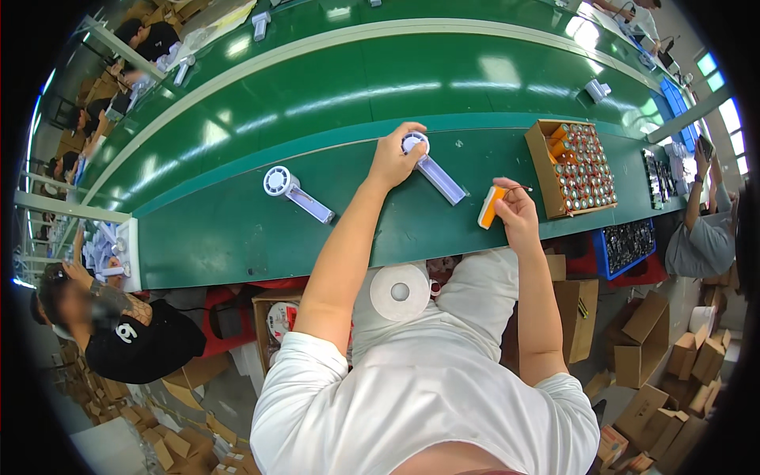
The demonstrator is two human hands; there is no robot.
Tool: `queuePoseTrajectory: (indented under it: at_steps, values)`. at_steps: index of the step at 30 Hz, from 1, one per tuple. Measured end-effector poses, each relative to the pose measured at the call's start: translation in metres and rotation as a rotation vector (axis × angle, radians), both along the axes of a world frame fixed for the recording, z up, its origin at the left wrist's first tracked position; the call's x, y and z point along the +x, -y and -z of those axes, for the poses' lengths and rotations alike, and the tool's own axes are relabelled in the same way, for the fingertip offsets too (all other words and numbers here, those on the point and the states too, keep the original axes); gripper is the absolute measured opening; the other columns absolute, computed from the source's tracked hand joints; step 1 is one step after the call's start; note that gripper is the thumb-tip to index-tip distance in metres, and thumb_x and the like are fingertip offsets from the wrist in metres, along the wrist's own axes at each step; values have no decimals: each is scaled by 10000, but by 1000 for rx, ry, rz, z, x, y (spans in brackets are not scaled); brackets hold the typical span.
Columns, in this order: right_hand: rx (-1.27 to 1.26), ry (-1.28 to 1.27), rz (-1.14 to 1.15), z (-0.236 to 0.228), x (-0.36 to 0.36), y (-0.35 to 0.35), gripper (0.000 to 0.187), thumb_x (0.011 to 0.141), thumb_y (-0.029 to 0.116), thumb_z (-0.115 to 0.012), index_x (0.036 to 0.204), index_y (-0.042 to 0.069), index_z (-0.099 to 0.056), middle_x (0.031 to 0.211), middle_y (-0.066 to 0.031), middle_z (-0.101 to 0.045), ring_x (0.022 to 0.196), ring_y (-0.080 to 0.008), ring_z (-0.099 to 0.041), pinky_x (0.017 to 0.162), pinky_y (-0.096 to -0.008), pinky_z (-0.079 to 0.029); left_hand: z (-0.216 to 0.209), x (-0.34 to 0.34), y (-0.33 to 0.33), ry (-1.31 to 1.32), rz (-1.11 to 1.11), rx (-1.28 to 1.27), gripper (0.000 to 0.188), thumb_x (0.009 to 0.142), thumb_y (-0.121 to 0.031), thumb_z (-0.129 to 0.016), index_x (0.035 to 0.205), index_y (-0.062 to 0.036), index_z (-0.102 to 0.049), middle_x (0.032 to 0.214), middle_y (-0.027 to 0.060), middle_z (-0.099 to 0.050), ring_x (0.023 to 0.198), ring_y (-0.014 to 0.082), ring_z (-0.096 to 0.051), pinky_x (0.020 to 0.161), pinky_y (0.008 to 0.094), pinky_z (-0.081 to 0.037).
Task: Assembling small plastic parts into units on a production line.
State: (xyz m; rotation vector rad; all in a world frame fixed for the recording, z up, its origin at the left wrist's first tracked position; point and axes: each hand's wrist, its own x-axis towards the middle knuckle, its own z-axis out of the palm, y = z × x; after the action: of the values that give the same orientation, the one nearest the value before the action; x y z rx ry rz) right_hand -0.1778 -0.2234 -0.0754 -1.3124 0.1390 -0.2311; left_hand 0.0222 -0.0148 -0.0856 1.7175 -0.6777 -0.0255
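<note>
Jutting from the left hand (394,160) (rightward) is a pale fan (438,177)

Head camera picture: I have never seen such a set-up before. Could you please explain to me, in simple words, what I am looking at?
There is no machine here: a person works bare-handed. The one picture comes from a wide fisheye camera worn on the head, looking down, so straight edges look bent.

The left hand holds a pale fan by its round head. The right hand holds an orange block, perhaps a battery.

On the green bench, a second fan lies to the left, and a box of orange cells stands to the right.
</note>
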Motion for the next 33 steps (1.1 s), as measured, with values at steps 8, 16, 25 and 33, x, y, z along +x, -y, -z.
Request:
queuePoseTrajectory:
  at_steps: [8,16,25,33]
  values:
    - [-415,-12,110,-57,42,-62,283,856,36,-705,1118,-46,-637,948,-45,-641,796,-80,-586,749,-230,-495,-6,-3,-6,159,39,10,278,855,-236,-536,972,-30,-682,838,136,-690,731,248,-670,675,326,-512]
    - [-1331,57,3,-60,60,-74,340,825,135,-737,1139,52,-635,805,-96,-643,699,-222,-638,634,-328,-529,-1,1,-9,231,45,27,212,848,-156,-507,921,-68,-686,860,115,-696,737,303,-665,638,386,-523]
    - [-1634,38,-250,-78,73,-84,362,826,227,-719,1150,91,-634,753,-63,-553,697,-247,-585,611,-357,-507,-3,1,-8,241,29,-10,214,836,-138,-500,901,-68,-692,838,113,-696,705,297,-662,604,381,-518]
    - [-1407,112,-304,-62,81,-75,299,827,188,-721,1091,56,-672,909,-85,-681,801,-259,-655,669,-348,-535,-2,1,-5,222,29,-50,223,829,-135,-497,905,-51,-689,793,117,-685,650,284,-650,576,362,-509]
